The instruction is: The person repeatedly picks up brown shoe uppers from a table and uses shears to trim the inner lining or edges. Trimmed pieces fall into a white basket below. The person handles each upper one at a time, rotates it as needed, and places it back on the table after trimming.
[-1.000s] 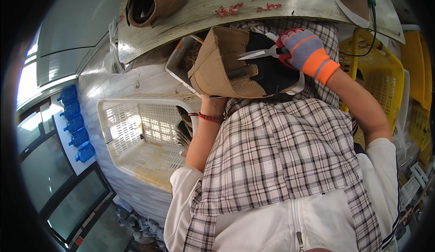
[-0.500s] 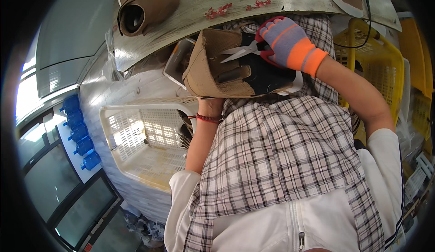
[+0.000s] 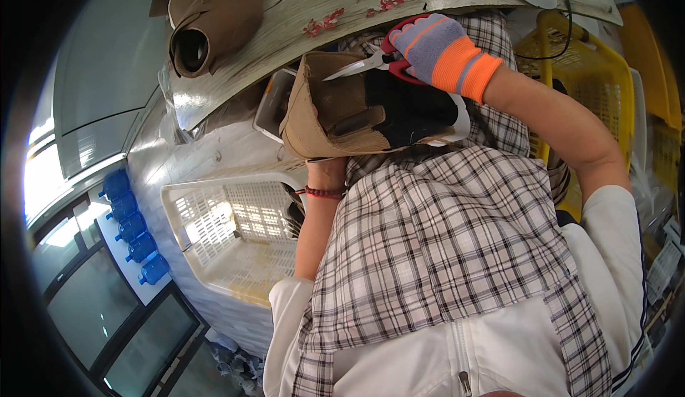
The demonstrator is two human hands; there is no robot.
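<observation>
A pale, wood-grained table (image 3: 300,11) curves across the top. A tan shoe (image 3: 207,22) lies on it, opening toward the camera. Right of the shoe, small red scraps (image 3: 322,22) sit scattered on the table.

White plastic crate (image 3: 235,243) with a lattice wall sits at about 8 o'clock, lit by sunlight. Further out the same way, a row of blue water jugs (image 3: 135,236) runs along the dark windows (image 3: 107,311). Up at 11 o'clock there's a brown boot (image 3: 207,26) lying on its side on a weathered wooden board (image 3: 314,1), opening facing out. The board has small red marks at 12. Over at 2 to 3 o'clock is a yellow plastic basket (image 3: 599,83), with a dark cable (image 3: 564,11) hanging near it. A checked cloth (image 3: 442,254) fills the middle.
</observation>
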